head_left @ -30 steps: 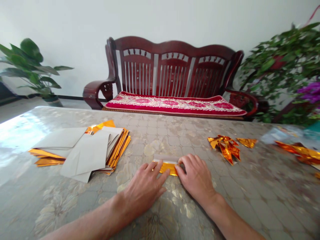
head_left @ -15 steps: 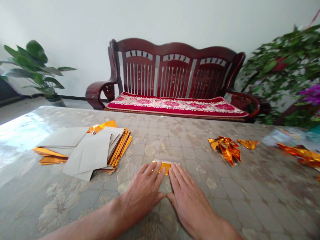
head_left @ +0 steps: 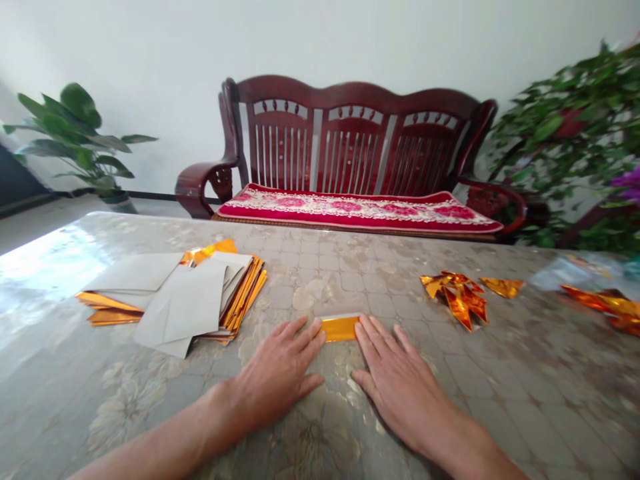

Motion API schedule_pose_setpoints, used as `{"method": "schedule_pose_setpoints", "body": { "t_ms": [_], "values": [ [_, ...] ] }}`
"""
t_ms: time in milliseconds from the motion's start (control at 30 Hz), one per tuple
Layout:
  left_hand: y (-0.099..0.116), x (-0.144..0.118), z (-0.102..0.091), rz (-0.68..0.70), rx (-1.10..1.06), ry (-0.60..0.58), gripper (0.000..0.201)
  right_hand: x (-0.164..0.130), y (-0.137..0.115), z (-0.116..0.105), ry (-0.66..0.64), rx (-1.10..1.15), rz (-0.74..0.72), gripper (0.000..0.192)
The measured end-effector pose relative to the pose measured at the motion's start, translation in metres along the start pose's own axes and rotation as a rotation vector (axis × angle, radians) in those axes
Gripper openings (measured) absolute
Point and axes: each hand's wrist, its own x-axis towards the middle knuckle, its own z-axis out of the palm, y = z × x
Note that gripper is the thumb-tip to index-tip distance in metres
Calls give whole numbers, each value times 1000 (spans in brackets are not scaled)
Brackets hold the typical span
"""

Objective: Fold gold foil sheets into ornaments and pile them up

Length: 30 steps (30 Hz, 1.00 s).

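Note:
A small folded strip of gold foil paper lies flat on the patterned table in front of me. My left hand rests flat on the table with its fingertips at the strip's left end. My right hand lies flat too, fingertips touching the strip's right end. Both hands have their fingers spread and hold nothing. A stack of gold and grey sheets sits to the left. Folded gold pieces lie to the right.
More gold foil and a clear plastic wrapper lie at the far right. Behind the table stands a dark wooden bench with a red cushion. Potted plants stand at the left and the right.
Both hands have slid apart off the strip, from pressing on top of it to resting at its two ends. The gold strip now shows fully, folded narrower.

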Motion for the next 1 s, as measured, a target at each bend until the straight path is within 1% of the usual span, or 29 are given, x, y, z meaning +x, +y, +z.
{"method": "schedule_pose_setpoints", "body": {
  "t_ms": [167, 300, 400, 467, 533, 600, 667, 733, 800, 867, 1000],
  "values": [
    [3, 4, -4, 77, -8, 7, 56, 9, 11, -2, -86, -3, 99, 65],
    [7, 5, -3, 107, -14, 20, 49, 17, 19, 0, -125, -47, 228, 67],
    [7, 5, -1, 85, -37, 30, 49, 18, 26, 2, -84, -107, 324, 68],
    [7, 5, 1, 74, -46, 39, 48, 17, 28, 1, 15, -145, 336, 66],
    [7, 6, 2, 66, -52, 50, 45, 16, 26, -1, 150, -145, 256, 55],
    [8, 7, 3, 62, -63, 68, 42, 16, 19, -4, 255, -82, 85, 41],
    [9, 9, 5, 62, -82, 89, 38, 19, 12, -5, 313, 11, -99, 29],
    [8, 12, 6, 59, -118, 117, 33, 25, 6, -4, 335, 80, -216, 22],
    [5, 17, 7, 46, -172, 143, 29, 31, 3, -2, 332, 101, -250, 18],
    [1, 22, 8, 29, -226, 159, 27, 35, 2, 0, 311, 86, -251, 16],
    [-6, 28, 9, -2, -253, 163, 22, 37, 2, 4, 276, 15, -256, 13]
  ]
}}
